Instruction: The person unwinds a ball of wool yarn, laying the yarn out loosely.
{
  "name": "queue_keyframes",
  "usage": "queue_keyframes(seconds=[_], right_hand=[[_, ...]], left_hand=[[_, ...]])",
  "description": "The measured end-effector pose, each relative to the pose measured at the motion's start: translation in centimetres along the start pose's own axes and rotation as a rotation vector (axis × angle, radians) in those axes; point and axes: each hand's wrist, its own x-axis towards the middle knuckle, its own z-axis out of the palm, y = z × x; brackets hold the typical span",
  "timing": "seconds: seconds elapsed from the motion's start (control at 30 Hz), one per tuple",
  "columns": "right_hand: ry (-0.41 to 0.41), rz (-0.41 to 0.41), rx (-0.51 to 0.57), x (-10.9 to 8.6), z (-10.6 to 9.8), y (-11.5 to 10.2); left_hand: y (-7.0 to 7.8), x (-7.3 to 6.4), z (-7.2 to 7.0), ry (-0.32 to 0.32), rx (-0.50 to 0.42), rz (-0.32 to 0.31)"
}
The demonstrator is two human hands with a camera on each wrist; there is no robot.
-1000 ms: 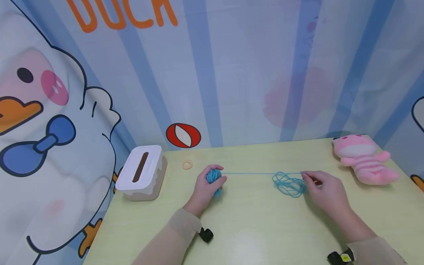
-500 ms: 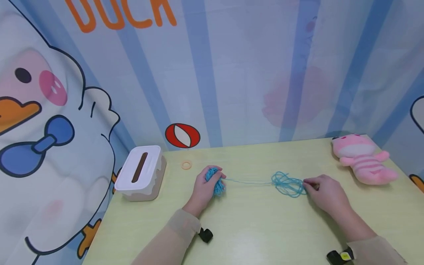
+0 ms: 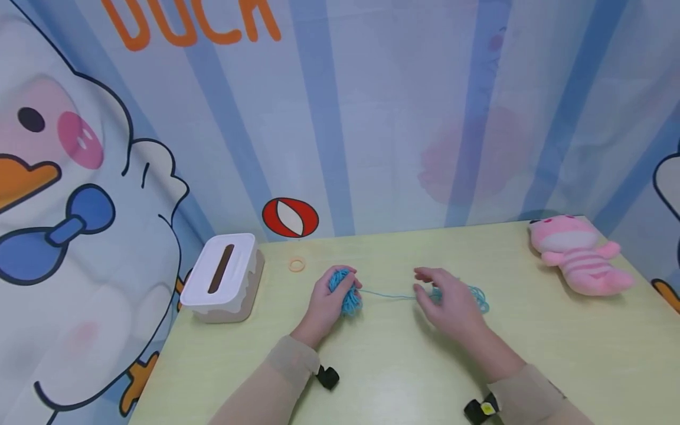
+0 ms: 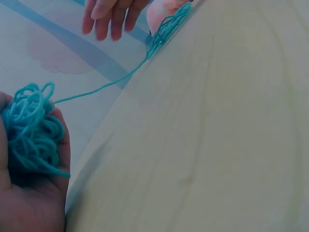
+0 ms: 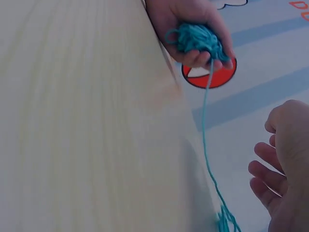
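Observation:
A bundle of blue yarn (image 3: 350, 301) sits in my left hand (image 3: 323, 307), whose fingers and thumb curl round it. In the left wrist view, the loops of that bundle (image 4: 34, 133) bulge out of the palm. One strand (image 3: 388, 294) runs from it rightward to a loose pile of the same yarn (image 3: 478, 298) lying on the table. My right hand (image 3: 451, 304) hovers over the strand and partly hides the pile. Its fingers are loosely bent with nothing between them, as the right wrist view also shows at the fingers (image 5: 268, 176).
A white-lidded tissue box (image 3: 228, 274) stands at the table's left. Near its right side lies a small orange ring (image 3: 297, 264). A pink striped plush toy (image 3: 579, 257) lies at the back right. Behind the table (image 3: 393, 366) hangs a printed curtain (image 3: 382, 118).
My right hand has let go of the yarn at the pile's right side and moved left over the pile. The strand, taut before, now sags. My left hand keeps its hold on the bundle.

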Motion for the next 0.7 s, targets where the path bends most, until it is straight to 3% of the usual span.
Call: queue_keyframes(seconds=[0.13,0.23,0.43,0.7], right_hand=[[-0.156,0.026,0.043,0.9,3.0,-2.5],[-0.211,0.043,0.054,1.4,4.6,-3.7],[-0.220,0.062,0.079,1.9,6.2,-4.5],[-0.183,0.086,0.046,1.9,6.0,-4.8]], left_hand=[[0.0,-0.1,-0.2,-0.013,-0.010,0.015],[0.1,-0.2,-0.1,-0.023,-0.010,0.032],[0.1,-0.3,-0.1,-0.030,0.014,0.075],[0.1,-0.2,-0.2,-0.022,0.031,0.079]])
